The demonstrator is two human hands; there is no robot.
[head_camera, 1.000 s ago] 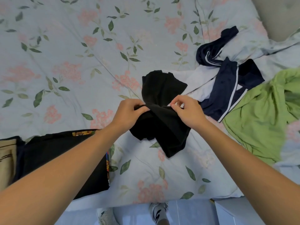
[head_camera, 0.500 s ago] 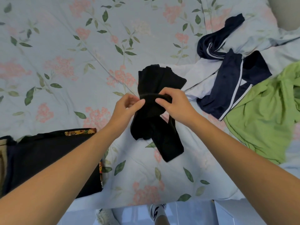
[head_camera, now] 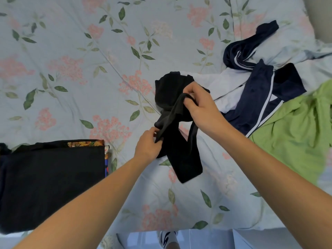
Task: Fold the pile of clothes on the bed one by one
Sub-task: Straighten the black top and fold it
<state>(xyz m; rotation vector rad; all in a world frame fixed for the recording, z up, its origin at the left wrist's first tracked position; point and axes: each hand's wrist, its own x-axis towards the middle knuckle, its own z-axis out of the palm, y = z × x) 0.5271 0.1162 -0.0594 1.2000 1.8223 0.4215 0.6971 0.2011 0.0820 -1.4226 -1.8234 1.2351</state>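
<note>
Black garment (head_camera: 177,141) is up off the floral bed sheet (head_camera: 71,69) mid-frame, and I've got both hands on it: L hand (head_camera: 148,146) pinches a bunched fold low down, R hand (head_camera: 201,106) grips the upper edge w/ curled fingers, loose end hanging twd the near edge. Folded black stack (head_camera: 52,180) sits near-left; farther right lie the green shirt (head_camera: 294,133), navy/white piece (head_camera: 260,97) & white cloth (head_camera: 226,88), all unfolded.

No readable text, label, brand, number or sign anywhere in the frame, neither on the clothes nor on the bedsheet.
</note>
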